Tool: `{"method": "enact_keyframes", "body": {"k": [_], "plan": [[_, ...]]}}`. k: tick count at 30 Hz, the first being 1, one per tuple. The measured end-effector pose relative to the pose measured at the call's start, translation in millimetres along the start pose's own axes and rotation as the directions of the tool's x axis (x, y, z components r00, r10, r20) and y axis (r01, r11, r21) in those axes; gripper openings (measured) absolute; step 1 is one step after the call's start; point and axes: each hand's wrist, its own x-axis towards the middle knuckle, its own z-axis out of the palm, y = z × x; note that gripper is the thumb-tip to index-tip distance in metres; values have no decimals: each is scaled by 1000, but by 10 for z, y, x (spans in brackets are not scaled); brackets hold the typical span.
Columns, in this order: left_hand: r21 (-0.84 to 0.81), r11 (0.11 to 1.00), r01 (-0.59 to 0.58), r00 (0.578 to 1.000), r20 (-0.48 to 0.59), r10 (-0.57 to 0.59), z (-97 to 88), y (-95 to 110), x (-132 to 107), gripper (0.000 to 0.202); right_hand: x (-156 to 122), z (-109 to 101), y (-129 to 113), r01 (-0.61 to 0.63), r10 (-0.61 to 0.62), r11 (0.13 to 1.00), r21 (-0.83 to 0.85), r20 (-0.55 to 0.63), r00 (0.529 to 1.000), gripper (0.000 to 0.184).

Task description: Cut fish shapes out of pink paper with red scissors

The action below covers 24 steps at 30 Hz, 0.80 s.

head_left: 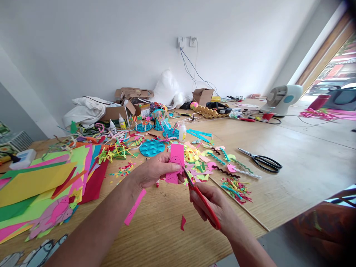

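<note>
My left hand [158, 168] is closed on a strip of pink paper [176, 152] that has a fish outline drawn on it. My right hand [210, 204] grips red-handled scissors [205, 204], whose blades meet the right edge of the paper. How far the blades stand apart is hard to make out. On the table below lie a narrow pink paper strip [135, 207] and a small red scrap [183, 223]. Behind the paper spreads a heap of yellow and pink paper scraps [194, 155].
Black-handled scissors [264, 161] and a thin wooden stick [241, 207] lie to the right. Coloured paper sheets [41, 181] cover the left side. A blue scalloped plate [152, 148], a glue bottle [182, 132] and pipe cleaners [226, 172] lie beyond my hands. A white fan [282, 99] stands far right.
</note>
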Motion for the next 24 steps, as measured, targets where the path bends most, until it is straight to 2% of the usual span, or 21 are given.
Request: {"method": "enact_keyframes", "body": {"k": [6,12,24], "plan": [[40,999,-9,1000,-3,10,-14,-14,4,21,6,5,-17,-7,7,1000,3,-14,1000,34],[114,993,-11,993,-115,24,-41,-71,17,20,27,48,-71,-20,21,999,30,-61,998,37],[84,996,29,993,-113,-19,39,-86,26,23,35,88,-3,25,-19,996,90,-69,997,43]]}}
